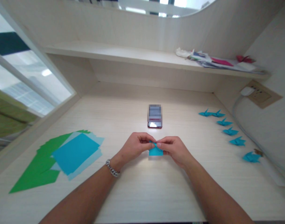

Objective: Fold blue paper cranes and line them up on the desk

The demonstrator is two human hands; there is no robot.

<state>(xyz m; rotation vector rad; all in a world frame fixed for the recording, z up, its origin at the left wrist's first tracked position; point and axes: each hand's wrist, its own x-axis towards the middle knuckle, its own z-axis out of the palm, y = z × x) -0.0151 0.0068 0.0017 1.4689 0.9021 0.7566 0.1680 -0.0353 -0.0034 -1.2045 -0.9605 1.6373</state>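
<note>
Head view: Desktop [142,199] spreads from its front edge, between both forearms, to a small folded blue paper [156,152] — its upper edge pinched by the fingertips of the left hand [139,144] and right hand [172,147]. Wide stretches of desktop part the hands from blue sheets [77,152] overlapping green paper [35,174] at left and six blue origami cranes [230,132] lining the right. Just beyond the hands lies a smartphone [155,119] — well short of the back panel [151,73].

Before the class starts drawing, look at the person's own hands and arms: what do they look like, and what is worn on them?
The left hand and right hand are both ungloved. A silver-coloured bracelet of chunky chain links circles the left wrist; the right wrist is bare. No sleeves are in view.
</note>
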